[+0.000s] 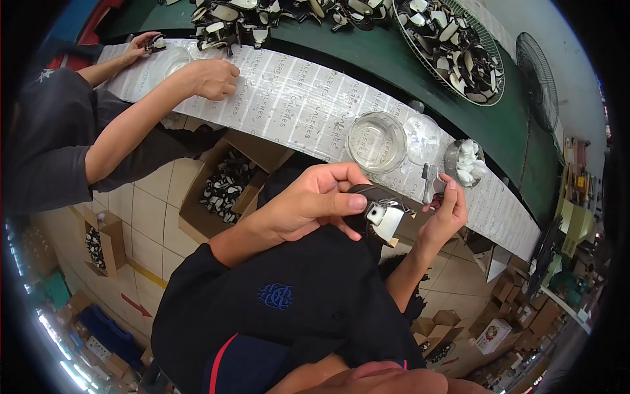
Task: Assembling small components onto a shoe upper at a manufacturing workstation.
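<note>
The left hand [315,202] pinches a black-and-white piece [388,222] lying between both hands — its long axis seems to slant from the left thumb toward the body's right. The right hand [444,217] pinches a grey, flat-ended item [430,182] just rightward; contact between them is unclear.

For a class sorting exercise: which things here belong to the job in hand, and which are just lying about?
Job: dark piece with white plate, left hand; flat grey object, right hand; probably clear round glass bowl.
Apparently lying about: black round wire fan; white cardboard box.
</note>
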Tool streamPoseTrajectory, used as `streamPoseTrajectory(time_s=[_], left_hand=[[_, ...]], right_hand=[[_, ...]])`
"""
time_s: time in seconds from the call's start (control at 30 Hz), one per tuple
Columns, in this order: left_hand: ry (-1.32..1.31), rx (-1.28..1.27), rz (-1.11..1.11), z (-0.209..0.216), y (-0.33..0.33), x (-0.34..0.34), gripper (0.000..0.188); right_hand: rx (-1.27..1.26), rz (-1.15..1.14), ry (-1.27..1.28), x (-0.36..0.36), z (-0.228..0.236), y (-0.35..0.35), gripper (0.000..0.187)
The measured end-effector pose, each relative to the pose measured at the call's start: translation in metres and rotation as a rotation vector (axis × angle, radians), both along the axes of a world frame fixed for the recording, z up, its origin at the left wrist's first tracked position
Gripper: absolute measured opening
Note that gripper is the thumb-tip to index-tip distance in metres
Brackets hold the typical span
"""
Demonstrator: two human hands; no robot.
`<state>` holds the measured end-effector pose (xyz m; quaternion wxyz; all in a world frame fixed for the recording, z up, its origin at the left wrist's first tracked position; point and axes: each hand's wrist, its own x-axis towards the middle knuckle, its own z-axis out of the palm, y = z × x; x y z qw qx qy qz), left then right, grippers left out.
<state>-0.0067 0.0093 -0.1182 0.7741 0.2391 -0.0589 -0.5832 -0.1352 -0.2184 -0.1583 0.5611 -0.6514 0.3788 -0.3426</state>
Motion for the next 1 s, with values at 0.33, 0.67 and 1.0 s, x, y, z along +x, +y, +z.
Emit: streamPoseTrajectory(time_s=[0.33,0.67,1.0], left_hand=[[-0.054,-0.074,0.036,0.003,0.004,-0.006,0.028],[-0.112,0.022,0.061,0.016,0.005,-0.002,0.032],[-0.482,0.296,0.424,-0.082,-0.011,0.038,0.019]], right_hand=[[-0.003,0.014,-0.007,-0.003,-0.001,0.003,0.027],[-0.025,0.012,0.012,-0.002,-0.002,0.002,0.028],[-0.06,0.128,0.115,0.011,-0.004,-0.005,0.022]])
